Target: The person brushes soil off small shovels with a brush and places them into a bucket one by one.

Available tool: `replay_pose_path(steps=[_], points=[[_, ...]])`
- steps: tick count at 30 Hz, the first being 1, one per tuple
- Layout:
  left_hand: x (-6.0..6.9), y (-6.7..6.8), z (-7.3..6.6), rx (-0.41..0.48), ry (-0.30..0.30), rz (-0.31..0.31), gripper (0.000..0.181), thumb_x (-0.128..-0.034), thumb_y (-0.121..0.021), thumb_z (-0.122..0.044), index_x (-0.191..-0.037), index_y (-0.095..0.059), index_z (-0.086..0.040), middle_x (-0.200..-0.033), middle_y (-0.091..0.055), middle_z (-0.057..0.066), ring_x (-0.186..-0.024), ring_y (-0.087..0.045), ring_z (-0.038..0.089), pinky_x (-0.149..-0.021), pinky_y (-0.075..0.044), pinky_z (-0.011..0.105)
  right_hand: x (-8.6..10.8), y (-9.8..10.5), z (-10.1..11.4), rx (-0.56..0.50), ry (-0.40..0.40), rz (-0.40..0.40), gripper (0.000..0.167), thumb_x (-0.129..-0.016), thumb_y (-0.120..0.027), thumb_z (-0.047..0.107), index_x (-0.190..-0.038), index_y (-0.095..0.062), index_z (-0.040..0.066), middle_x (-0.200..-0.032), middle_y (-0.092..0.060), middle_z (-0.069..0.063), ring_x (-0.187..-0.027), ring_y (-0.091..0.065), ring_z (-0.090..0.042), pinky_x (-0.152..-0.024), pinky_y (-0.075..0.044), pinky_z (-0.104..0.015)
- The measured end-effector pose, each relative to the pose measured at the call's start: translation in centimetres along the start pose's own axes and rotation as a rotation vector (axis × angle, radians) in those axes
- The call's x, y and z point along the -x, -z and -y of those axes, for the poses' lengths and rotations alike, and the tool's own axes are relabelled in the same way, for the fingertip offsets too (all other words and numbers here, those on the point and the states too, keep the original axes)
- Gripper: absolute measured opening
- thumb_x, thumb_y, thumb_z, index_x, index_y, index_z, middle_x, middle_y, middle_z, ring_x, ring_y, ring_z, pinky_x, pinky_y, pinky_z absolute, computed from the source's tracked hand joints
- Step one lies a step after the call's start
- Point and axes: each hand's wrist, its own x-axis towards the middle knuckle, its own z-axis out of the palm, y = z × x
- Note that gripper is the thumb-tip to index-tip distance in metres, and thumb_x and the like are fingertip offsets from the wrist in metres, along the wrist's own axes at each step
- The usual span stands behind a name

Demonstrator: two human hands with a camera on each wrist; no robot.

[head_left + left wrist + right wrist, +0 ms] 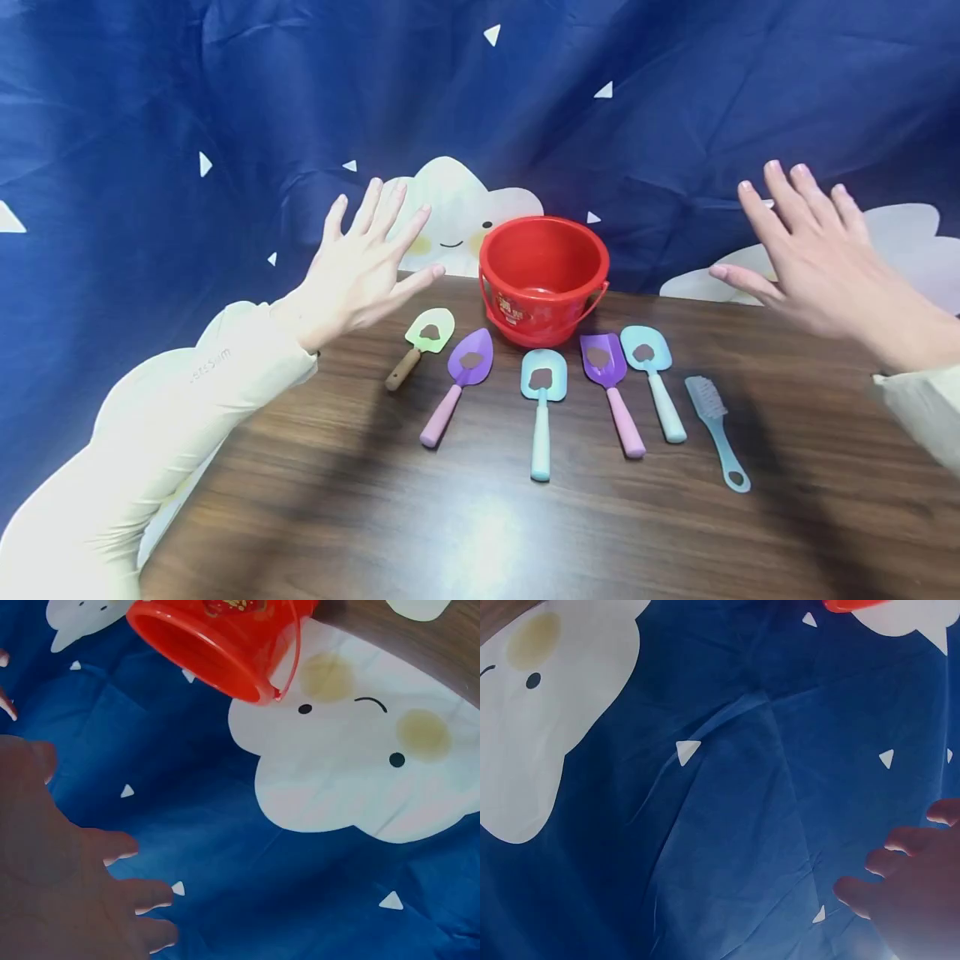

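Both hands hover above the table with fingers spread, holding nothing. In the head view my left hand (pixel 356 271) is left of the red bucket (pixel 543 325), above a green spade with a brown handle (pixel 405 369). Off to the bucket's right is my right hand (pixel 821 254), beyond the blue brush (pixel 717 433). Between them lie a purple pointed trowel (pixel 471 346), a light blue shovel (pixel 542 433), a purple scoop with a pink handle (pixel 625 423) and a second light blue shovel (pixel 666 408). The left wrist view shows the bucket's rim and handle.
The toys lie in a loose arc on a brown wooden table (pixel 360 533), in front of the bucket. Behind the table hangs a dark blue cloth (pixel 645 150) with white clouds and small triangles. Light glares off the table's front middle.
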Motion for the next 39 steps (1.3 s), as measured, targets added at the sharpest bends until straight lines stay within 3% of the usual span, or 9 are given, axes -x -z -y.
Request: replay_pose_path(steps=[9,14,19,23,27,32,36,39], points=[[1.3,-1.1,-0.1,0.005,-0.02,-0.012,0.073,-0.0935,-0.031,-0.066,-0.154,-0.023,-0.025,-0.163,-0.011,0.007,-0.152,0.0,0.029,-0.116,-0.005,0.062,0.9,0.7,0.8,-0.077,-0.014,-0.027,0.084,-0.092,-0.056,0.049,-0.153,-0.018,0.005,-0.16,-0.01,-0.022,-0.15,0.001,-0.037,-0.117,0.002,-0.062],[2.4,-1.9,-1.0,0.03,-0.047,-0.012,0.073,-0.0936,-0.031,-0.066,-0.153,-0.026,-0.024,-0.163,-0.014,0.009,-0.151,-0.007,0.031,-0.115,-0.008,0.062,2.1,0.4,1.0,-0.145,-0.003,-0.128,0.077,-0.091,-0.062,0.042,-0.15,-0.03,0.006,-0.152,-0.032,-0.025,-0.147,-0.016,-0.041,-0.112,-0.011,-0.069],[3.3,-3.0,-1.9,0.057,-0.067,0.009,0.069,-0.0954,-0.033,-0.062,-0.152,-0.03,-0.022,-0.162,-0.015,0.01,-0.151,-0.009,0.03,-0.115,-0.011,0.061,3.4,-0.8,0.7,-0.165,0.009,-0.159,0.063,-0.09,-0.064,0.033,-0.142,-0.044,0.004,-0.132,-0.047,-0.029,-0.129,-0.033,-0.049,-0.102,-0.022,-0.065],[3.6,-4.1,-2.3,0.039,-0.046,0.053,0.067,-0.0967,-0.033,-0.06,-0.15,-0.034,-0.019,-0.161,-0.018,0.011,-0.15,-0.012,0.032,-0.114,-0.015,0.059,4.3,-2.1,-0.2,-0.138,0.036,-0.16,0.05,-0.089,-0.064,0.027,-0.128,-0.055,-0.001,-0.118,-0.052,-0.031,-0.112,-0.039,-0.053,-0.097,-0.027,-0.061],[4.0,-5.3,-2.5,0.094,0.03,0.087,0.066,-0.0974,-0.032,-0.059,-0.146,-0.04,-0.016,-0.159,-0.023,0.015,-0.149,-0.015,0.034,-0.113,-0.018,0.06,5.3,-4.0,-1.1,-0.136,0.077,-0.159,0.039,-0.089,-0.064,0.027,-0.11,-0.062,-0.005,-0.104,-0.056,-0.031,-0.1,-0.045,-0.053,-0.089,-0.032,-0.06],[5.1,-7.1,-3.0,0.213,0.112,0.137,0.063,-0.0982,-0.034,-0.056,-0.14,-0.046,-0.011,-0.155,-0.029,0.02,-0.147,-0.019,0.038,-0.111,-0.021,0.061,7.7,-7.2,-1.5,-0.158,0.045,-0.064,0.032,-0.088,-0.065,0.027,-0.1,-0.065,-0.003,-0.097,-0.061,-0.027,-0.097,-0.051,-0.047,-0.083,-0.039,-0.06],[6.0,-8.5,-3.9,0.284,0.069,0.201,0.061,-0.0983,-0.037,-0.054,-0.138,-0.048,-0.009,-0.154,-0.032,0.019,-0.146,-0.023,0.038,-0.107,-0.027,0.059,10.0,-9.8,-1.5,-0.175,-0.014,0.057,0.028,-0.088,-0.067,0.027,-0.094,-0.066,0.0,-0.091,-0.064,-0.02,-0.094,-0.056,-0.043,-0.078,-0.043,-0.06],[6.2,-9.2,-5.1,0.317,0.021,0.228,0.058,-0.0976,-0.04,-0.054,-0.132,-0.053,-0.009,-0.149,-0.037,0.015,-0.143,-0.029,0.033,-0.103,-0.031,0.059,11.4,-11.6,-1.5,-0.184,-0.014,0.117,0.024,-0.086,-0.069,0.026,-0.09,-0.067,0.003,-0.085,-0.067,-0.014,-0.088,-0.062,-0.039,-0.074,-0.046,-0.058]])
